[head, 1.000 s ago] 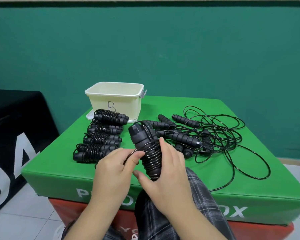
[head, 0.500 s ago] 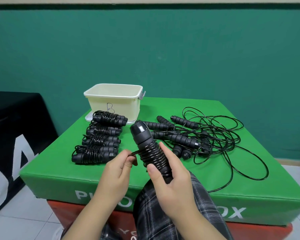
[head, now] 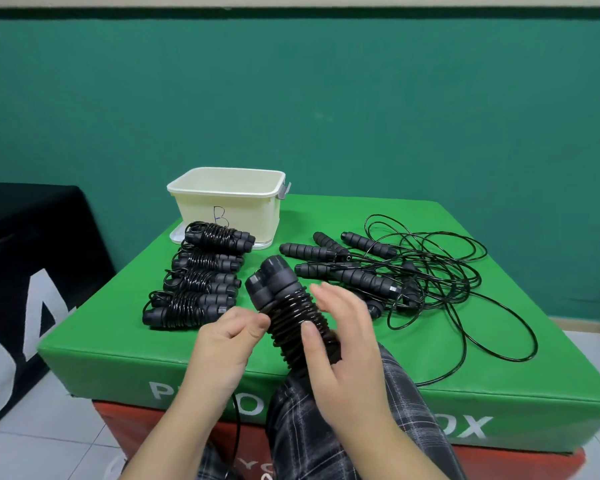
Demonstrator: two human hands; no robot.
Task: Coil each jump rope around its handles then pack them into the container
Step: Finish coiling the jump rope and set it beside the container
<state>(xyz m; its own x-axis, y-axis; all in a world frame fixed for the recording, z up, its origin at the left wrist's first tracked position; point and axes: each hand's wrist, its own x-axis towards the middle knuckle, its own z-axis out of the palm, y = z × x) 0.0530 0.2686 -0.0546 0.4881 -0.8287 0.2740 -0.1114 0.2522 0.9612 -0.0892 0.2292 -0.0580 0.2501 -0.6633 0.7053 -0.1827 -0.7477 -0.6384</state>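
The right hand (head: pixel 343 344) cradled the black ribbed pair of jump-rope handles wound tight with glossy black cord (head: pixel 291 313), thumb pressed on the coils and the other fingers straight, while the left hand (head: pixel 227 336) pinched something at the bundle's left flank — probably the cord's tail, though it was hidden. The bundle's long axis ran away and slightly leftward, butt ends pointing toward the cream plastic container (head: pixel 227 199) well beyond, nearer the left hand — past the row of coiled black ropes (head: pixel 198 282).

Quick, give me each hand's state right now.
Left hand: pinching the rope's loose end beside the coiled jump rope.
Right hand: holding the coiled jump rope, thumb on the coils, fingers loose.
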